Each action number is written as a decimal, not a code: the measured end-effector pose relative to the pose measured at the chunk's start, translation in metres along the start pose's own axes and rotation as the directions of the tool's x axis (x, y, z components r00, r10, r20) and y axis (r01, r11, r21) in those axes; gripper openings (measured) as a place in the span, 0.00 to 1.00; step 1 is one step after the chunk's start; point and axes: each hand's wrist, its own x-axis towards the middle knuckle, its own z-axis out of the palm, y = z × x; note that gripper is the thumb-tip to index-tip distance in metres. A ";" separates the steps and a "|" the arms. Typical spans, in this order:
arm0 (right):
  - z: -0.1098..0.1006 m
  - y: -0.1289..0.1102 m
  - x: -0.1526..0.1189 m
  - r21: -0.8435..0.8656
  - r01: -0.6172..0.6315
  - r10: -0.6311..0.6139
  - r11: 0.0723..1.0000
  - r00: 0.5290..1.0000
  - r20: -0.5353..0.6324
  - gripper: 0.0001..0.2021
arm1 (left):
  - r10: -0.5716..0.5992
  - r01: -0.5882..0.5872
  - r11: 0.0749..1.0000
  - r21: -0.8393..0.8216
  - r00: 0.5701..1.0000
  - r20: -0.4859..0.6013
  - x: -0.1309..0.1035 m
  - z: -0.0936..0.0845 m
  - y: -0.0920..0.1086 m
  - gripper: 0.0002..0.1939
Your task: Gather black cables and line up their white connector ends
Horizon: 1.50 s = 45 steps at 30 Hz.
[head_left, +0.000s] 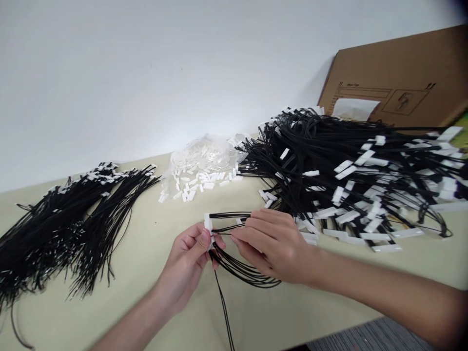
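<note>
Between the thumb and fingers of my left hand (193, 251) is a long white plug connector (208, 222), held upright at the middle of the table. Black wires (244, 273) run from it to the right, some bending in a loop below my right hand. Two thin wires hang down from it toward the table's front edge. My right hand (276, 243) is closed around the black wires a short way right of the connector, its fingers bent; the fingertips are partly hidden. A small white piece shows among the wires beside the right fingers.
A big heap of black cables with white connectors (343, 170) lies on the right. Bundles of black wires (73, 219) are on the left. Small white connectors spill from a clear plastic bag (208, 153) at the back. A cardboard box (398, 78) leans against the wall.
</note>
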 end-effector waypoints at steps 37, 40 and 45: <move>-0.001 -0.004 0.002 0.024 -0.052 0.052 0.998 0.999 0.001 0.10 | 0.081 -0.079 0.993 0.091 0.997 -0.016 0.000 0.002 0.000 0.11; -0.001 -0.004 0.003 0.022 -0.060 0.060 0.998 0.998 -0.004 0.10 | 0.082 -0.081 0.992 0.098 0.997 -0.004 0.000 0.002 0.000 0.10; -0.002 -0.005 0.004 0.009 -0.064 0.064 0.998 0.998 -0.006 0.11 | 0.086 -0.085 0.991 0.101 0.996 -0.009 -0.001 0.003 0.001 0.11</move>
